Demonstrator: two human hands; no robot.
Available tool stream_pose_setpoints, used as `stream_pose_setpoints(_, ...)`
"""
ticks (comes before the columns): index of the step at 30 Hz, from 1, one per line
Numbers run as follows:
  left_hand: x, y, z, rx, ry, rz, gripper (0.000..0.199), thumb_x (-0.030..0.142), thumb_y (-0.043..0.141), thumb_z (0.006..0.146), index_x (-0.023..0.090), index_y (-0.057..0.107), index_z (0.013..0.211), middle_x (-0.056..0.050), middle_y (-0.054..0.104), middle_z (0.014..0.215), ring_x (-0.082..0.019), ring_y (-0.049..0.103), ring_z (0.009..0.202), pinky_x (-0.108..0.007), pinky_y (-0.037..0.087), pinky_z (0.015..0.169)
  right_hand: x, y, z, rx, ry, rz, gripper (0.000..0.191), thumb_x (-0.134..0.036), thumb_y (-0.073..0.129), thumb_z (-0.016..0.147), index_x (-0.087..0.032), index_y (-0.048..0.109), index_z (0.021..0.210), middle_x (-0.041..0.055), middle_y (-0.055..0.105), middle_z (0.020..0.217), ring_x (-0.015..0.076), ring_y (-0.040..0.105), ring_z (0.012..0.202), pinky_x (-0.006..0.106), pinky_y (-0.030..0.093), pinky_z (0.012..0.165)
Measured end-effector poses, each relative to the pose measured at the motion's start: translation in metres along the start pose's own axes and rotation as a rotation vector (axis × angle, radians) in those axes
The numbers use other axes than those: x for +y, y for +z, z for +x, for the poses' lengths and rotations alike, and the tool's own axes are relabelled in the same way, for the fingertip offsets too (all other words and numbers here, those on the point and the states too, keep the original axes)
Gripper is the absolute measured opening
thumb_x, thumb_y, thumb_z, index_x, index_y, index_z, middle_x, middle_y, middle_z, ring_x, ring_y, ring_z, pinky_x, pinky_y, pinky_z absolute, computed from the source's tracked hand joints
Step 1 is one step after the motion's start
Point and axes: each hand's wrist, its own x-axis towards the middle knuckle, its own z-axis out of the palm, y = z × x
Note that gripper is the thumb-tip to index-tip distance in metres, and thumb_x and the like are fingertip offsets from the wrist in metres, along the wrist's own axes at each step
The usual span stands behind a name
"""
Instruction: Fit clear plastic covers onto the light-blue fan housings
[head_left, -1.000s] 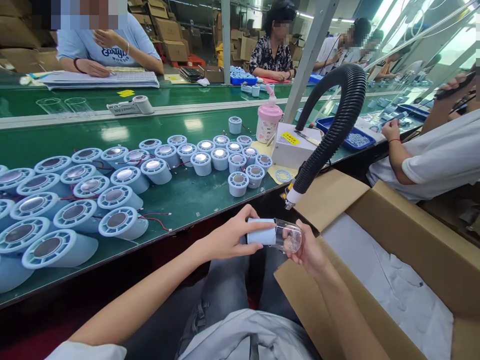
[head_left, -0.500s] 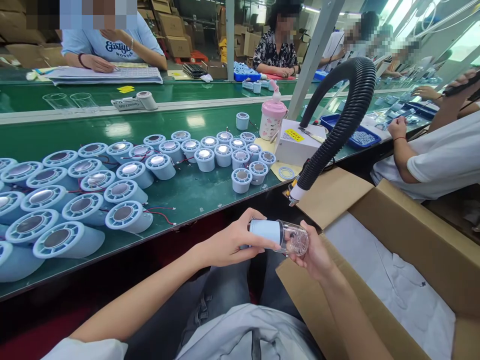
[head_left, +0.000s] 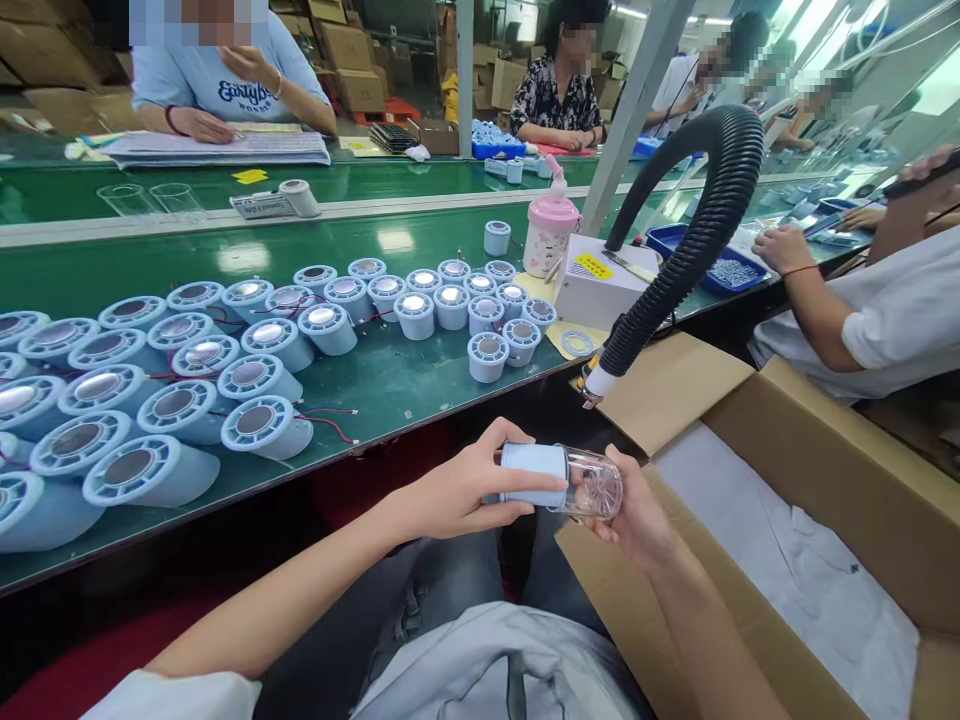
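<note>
Center, just below the green table edge: left hand (head_left: 469,490) clamped on blue cylinder (head_left: 534,472), fingers lying along its side; right hand (head_left: 641,515) closed around the right part of clear container (head_left: 600,485), fingers visible through the wall. Cylinder and container lie end to end, roughly level, cylinder at the container's left end; how deep it sits inside, cannot tell. Lower right: open cardboard box (head_left: 847,480), flaps out, white sheet (head_left: 780,560) inside, creased. Left to center: many light blue round units (head_left: 264,428) on green table (head_left: 382,405), round metallic faces up, some with thin red wires. Right of center: white device (head_left: 589,300) with yellow label, black corrugated hose (head_left: 739,165) arching near it, hose tip above the hands. Pink-lidded cup (head_left: 546,245) just left of device, contents cannot tell. Upper right: blue tray (head_left: 742,288) holding small pale pieces (head_left: 731,271). Upper center: blue bin (head_left: 499,152) heaped with light blue pieces (head_left: 491,133), person in patterned top (head_left: 555,110) beside it. Upper left: two clear cups (head_left: 180,198) near a small box (head_left: 261,205), person in blue shirt (head_left: 244,90) behind papers (head_left: 217,150)
</note>
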Motion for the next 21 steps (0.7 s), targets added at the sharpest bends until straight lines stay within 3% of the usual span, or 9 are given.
stream_pose_setpoints(8,0.008,0.000,-0.004,0.019,0.036,0.009,0.025,0.028,0.055,0.090,0.026,0.064,0.113,-0.010,0.039,0.116,-0.021,0.046,0.109,-0.033,0.047,0.094,-0.002,0.003,-0.004,-0.037,0.036,-0.004,0.061,-0.078,0.053,0.064,-0.018,0.054,0.071,-0.0017,0.055,0.038,0.0048,0.041,0.027,0.011,0.023,0.029)
stream_pose_setpoints(14,0.004,0.003,-0.005,0.077,0.048,0.013,0.044,0.028,0.061,0.083,0.022,0.050,0.126,-0.010,0.039,0.108,-0.019,0.048,0.101,-0.032,0.051,0.086,-0.004,0.007,-0.010,-0.045,0.035,-0.002,0.058,-0.076,0.056,0.065,-0.018,0.052,0.072,-0.0027,0.055,0.040,0.0064,0.045,0.030,0.012,0.025,0.029)
stream_pose_setpoints(21,0.004,0.006,-0.011,0.033,0.066,0.232,0.022,0.033,0.057,0.085,0.025,0.062,0.105,-0.006,0.037,0.109,-0.014,0.046,0.085,-0.022,0.049,0.071,-0.004,0.013,-0.018,-0.076,0.045,-0.012,0.059,-0.077,0.056,0.064,-0.019,0.050,0.074,-0.0021,0.056,0.039,0.0058,0.042,0.029,0.013,0.025,0.030)
